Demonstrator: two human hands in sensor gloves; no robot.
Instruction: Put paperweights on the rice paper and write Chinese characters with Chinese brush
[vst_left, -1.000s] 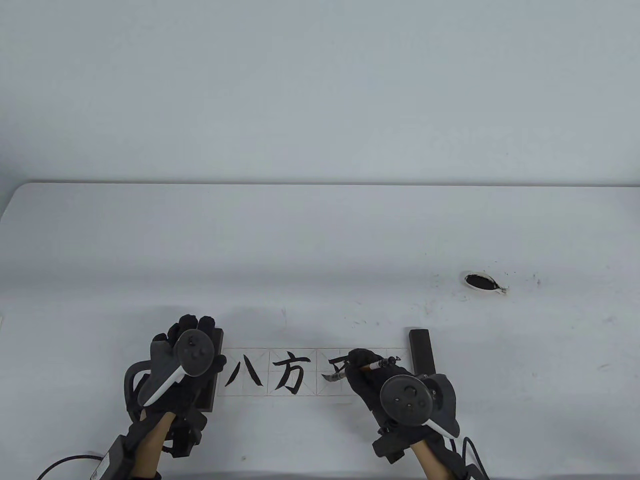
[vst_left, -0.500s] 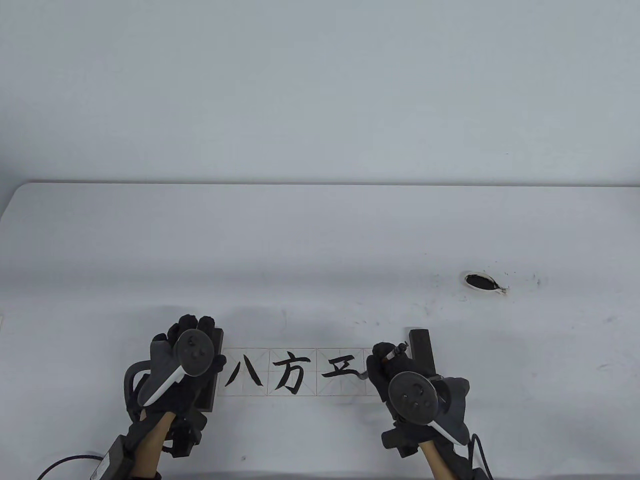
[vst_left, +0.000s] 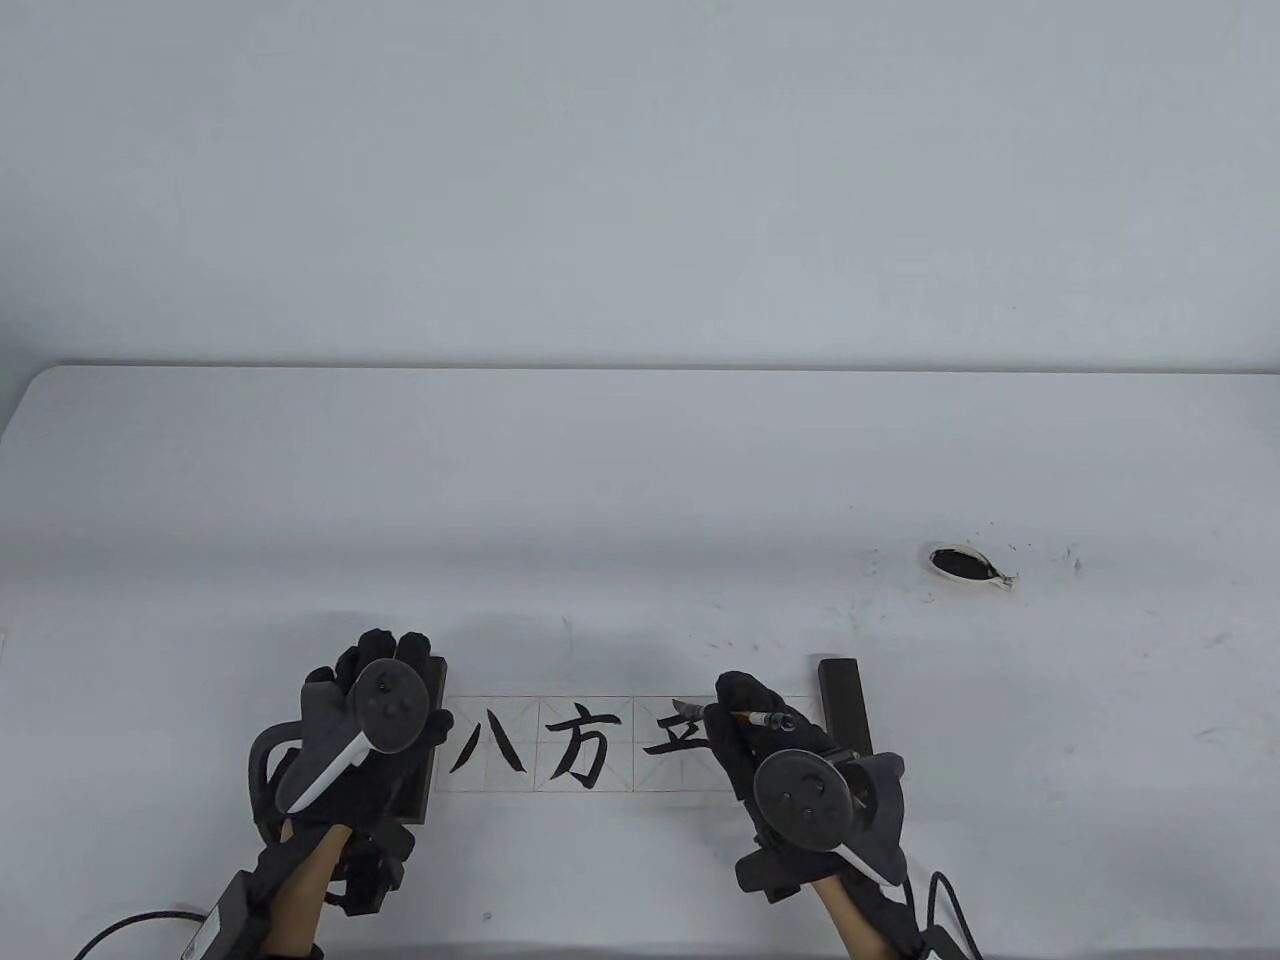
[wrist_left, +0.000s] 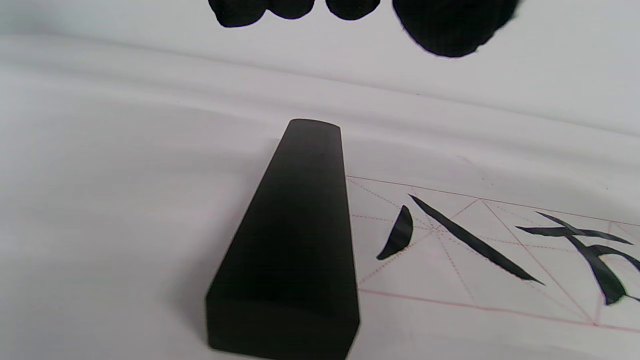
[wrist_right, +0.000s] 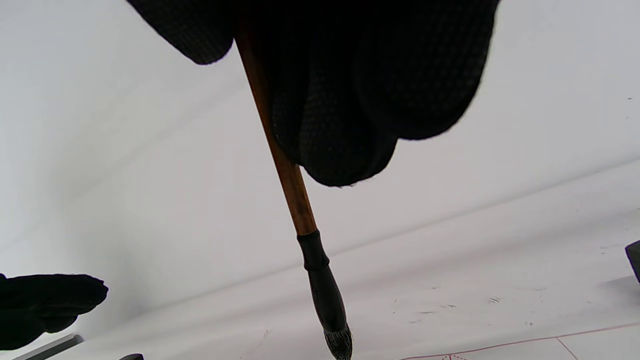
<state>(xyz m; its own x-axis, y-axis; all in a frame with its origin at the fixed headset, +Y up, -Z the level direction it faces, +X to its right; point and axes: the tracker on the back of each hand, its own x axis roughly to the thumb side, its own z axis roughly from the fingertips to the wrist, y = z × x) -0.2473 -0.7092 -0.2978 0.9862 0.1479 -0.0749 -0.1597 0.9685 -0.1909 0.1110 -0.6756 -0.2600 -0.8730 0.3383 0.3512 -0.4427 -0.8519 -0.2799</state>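
Dark wooden paperweights pin both ends of the rice paper (vst_left: 590, 790): the left hand (vst_left: 375, 735), fingers flat, steadies the left paperweight (wrist_left: 295, 240) beneath its grip, while the right hand (vst_left: 745, 745) pinches the brush (wrist_right: 295, 200), tip poised over the third character ahead of its grip.

Blk paperweight (wrist_left: 290, 240) on rice paper (wrist_left: 475, 260) edge

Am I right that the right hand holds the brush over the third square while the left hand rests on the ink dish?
Not quite. The right hand does hold the brush, but the table view shows the left hand resting on the left paperweight, not the ink dish.
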